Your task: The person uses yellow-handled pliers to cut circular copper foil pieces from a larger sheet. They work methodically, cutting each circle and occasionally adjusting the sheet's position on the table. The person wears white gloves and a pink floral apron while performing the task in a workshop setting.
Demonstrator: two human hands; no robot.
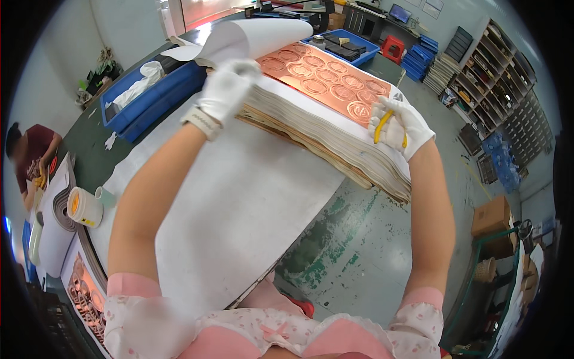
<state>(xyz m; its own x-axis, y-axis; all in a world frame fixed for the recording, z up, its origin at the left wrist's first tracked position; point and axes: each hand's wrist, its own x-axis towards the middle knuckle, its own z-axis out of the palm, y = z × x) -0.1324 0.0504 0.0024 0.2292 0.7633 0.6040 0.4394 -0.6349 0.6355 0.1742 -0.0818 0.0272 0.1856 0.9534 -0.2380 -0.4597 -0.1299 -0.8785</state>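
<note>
A copper-coloured sheet [326, 81] embossed with round medallion patterns lies on top of a thick stack of white sheets [311, 134]. My right hand [397, 127], in a white glove, is at its right corner, the fingers closed around yellow-handled pliers [383, 127]; their jaws are hidden. My left hand [230, 90], also gloved in white, is smeared by motion beside the left end of the stack. Just beyond it a large white sheet [257, 39] curls up and back off the copper; whether my left fingers grip it I cannot tell.
A blue bin [155, 99] with white cloth stands left, and a blue tray [359, 54] of dark blocks lies behind the copper sheet. White tubs [85, 206] and rolled sheeting [57, 209] are at lower left. Another person [36, 155] sits at the far left. Shelves [493, 72] line the right wall.
</note>
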